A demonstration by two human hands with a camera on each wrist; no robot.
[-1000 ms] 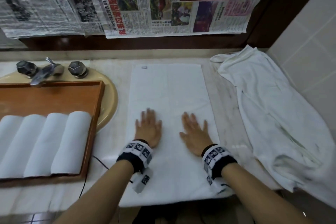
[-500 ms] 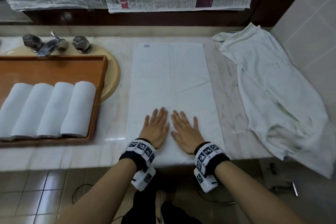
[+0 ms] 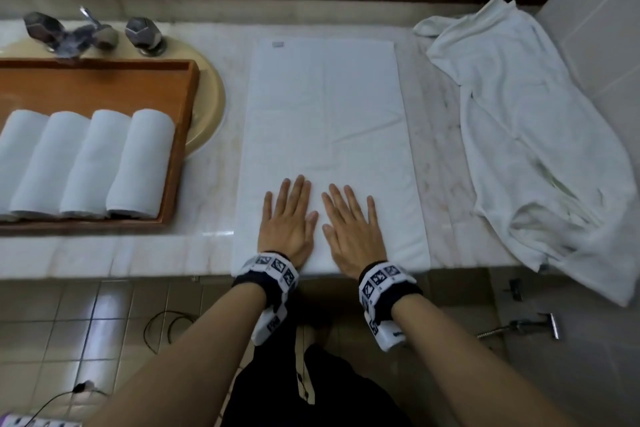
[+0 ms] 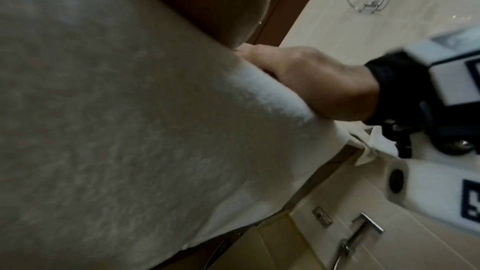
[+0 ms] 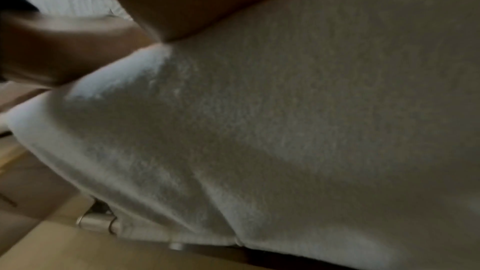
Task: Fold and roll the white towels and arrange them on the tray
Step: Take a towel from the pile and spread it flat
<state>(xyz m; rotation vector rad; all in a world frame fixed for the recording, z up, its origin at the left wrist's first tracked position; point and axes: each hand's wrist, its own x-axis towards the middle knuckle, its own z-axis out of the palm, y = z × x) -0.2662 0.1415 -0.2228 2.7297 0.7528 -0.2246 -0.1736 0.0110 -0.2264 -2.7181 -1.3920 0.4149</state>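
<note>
A white towel (image 3: 325,121) lies folded into a long flat strip on the marble counter, its near end at the counter's front edge. Both my hands press flat on that near end, side by side with fingers straight: left hand (image 3: 289,218), right hand (image 3: 349,225). Neither holds anything. To the left, a wooden tray (image 3: 104,87) carries several rolled white towels (image 3: 138,163) in a row. The left wrist view shows towel cloth (image 4: 130,130) close up and my right hand (image 4: 311,81) on it. In the right wrist view, towel (image 5: 285,130) fills the picture.
A loose crumpled white towel (image 3: 536,149) sprawls over the counter's right end and hangs off the front. The tray sits across a beige sink (image 3: 211,107) with a metal tap (image 3: 86,35) behind it. Newspaper covers the wall behind. Tiled floor with cables lies below.
Both hands have slid along the towel toward me, from its middle to its near end, and have come closer together. My head has pulled back, so the floor shows.
</note>
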